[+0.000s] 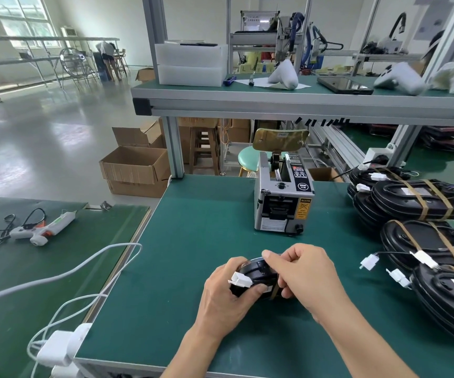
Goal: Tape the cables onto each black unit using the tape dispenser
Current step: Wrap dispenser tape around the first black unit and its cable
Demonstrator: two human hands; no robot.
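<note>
**Both hands on one black unit, just in front of the dispenser**

Nearest of all, two bare forearms reach over the green work mat (193, 227), and both hands close on one round black plastic unit (258, 274) — it sits on the mat on the near side of the grey boxy tape dispenser (283, 203). Left hand (225, 293) grips the unit's left side, thumb pressed by the white plastic cable connector (240, 279). Right hand (304, 274) curls over the unit's right side, index finger laid across the top; a brownish strip of tape (274, 291) shows beneath its fingers.

To the right of the dispenser lie stacks of black units banded with brown tape (422, 197), white connectors trailing out — more of them nearer the mat's right edge. Well to the dispenser's left, on a separate green board, rests a white glue gun (43, 227).
</note>
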